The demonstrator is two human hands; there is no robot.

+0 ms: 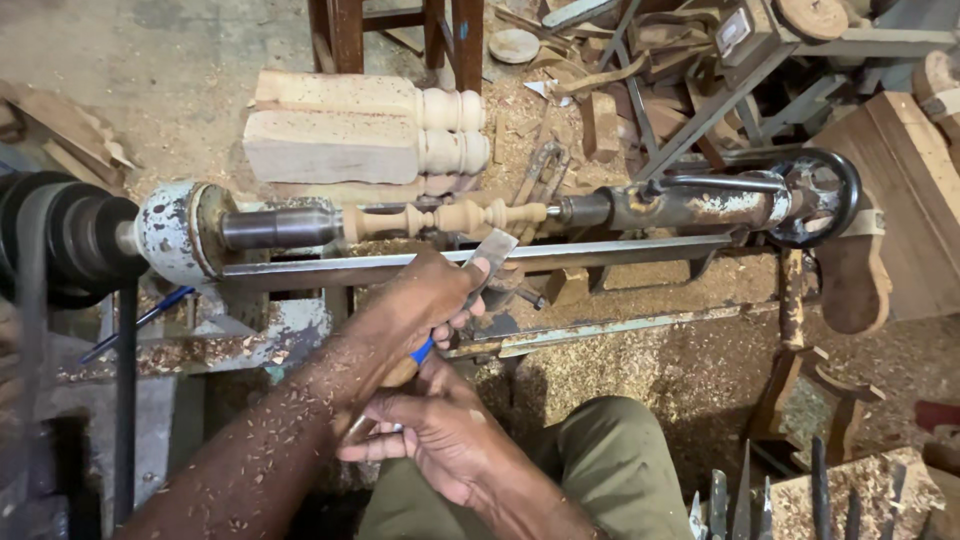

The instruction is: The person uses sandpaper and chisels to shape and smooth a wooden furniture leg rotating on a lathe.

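pale turned wooden spindle (440, 218) mounted btwn rusty lathe ends, above grey metal tool-rest bar (600, 254) | left hand (425, 300) fingers clamped round flat steel chisel w/ blue handle (488, 255), blade tip just below spindle | right hand (440, 440) lower, fingers curled on handle end, near olive trouser knee (610, 460)

Bare forearms flecked with wood shavings; olive trousers (610, 450).

I see two turned wood blocks (360, 125) on floor behind lathe, handwheel (815, 195) at right end, scrap wood (600, 60) top right.
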